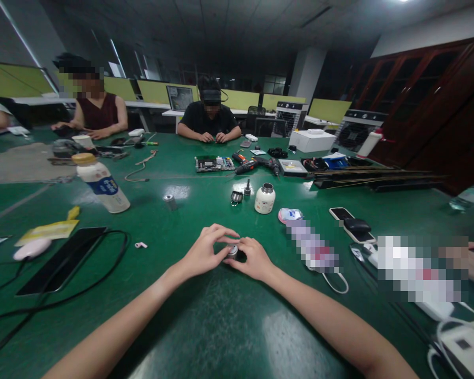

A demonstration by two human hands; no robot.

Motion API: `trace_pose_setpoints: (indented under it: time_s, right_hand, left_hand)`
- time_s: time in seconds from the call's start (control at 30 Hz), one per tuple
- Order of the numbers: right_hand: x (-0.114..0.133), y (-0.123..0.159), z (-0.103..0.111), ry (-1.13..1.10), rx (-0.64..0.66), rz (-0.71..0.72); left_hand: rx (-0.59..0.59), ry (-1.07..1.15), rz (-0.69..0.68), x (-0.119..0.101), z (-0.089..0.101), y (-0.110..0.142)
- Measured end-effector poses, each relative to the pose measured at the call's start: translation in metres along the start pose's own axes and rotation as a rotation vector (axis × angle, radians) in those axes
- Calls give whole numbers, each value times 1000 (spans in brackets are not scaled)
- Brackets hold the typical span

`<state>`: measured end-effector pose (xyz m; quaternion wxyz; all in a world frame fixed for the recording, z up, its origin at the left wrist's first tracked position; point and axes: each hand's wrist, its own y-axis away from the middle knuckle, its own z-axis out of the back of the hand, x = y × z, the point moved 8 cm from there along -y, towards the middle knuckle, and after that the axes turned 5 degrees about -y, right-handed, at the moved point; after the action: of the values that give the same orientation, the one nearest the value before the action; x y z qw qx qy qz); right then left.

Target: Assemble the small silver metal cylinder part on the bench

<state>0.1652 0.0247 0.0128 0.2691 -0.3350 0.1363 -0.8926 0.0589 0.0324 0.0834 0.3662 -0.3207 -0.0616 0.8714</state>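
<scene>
Left hand (206, 251), fingers curled, holds small metal cylinder (233, 252) between both hands' fingers, right hand (256, 258) half-curled beside it, grip can't tell; probably stiff, fairly light, maybe slippery, best taken round its sides.

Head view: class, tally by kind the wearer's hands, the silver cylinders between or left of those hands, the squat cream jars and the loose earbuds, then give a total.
Wearer's hands: 2
Silver cylinders: 2
Cream jars: 1
Earbuds: 1
Total: 6

Blue-labelled bottle (102, 187), 1 white earbud (141, 245), black tablet (65, 258), circuit board (214, 163), white box (312, 141), 2 air coolers (357, 130)
</scene>
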Motion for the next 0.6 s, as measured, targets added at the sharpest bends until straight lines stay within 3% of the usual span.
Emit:
trace_pose_setpoints:
  time_s: [0.17,0.37,0.6]
  right_hand:
    - [1,0,0,-3,18,-2]
    - [2,-1,0,4,19,1]
    - [-1,0,-2,7,13,2]
  left_hand:
    - [-84,-71,59,3,6,1]
    - [-17,-39,60,6,0,-1]
    - [-27,-43,40,5,-1,0]
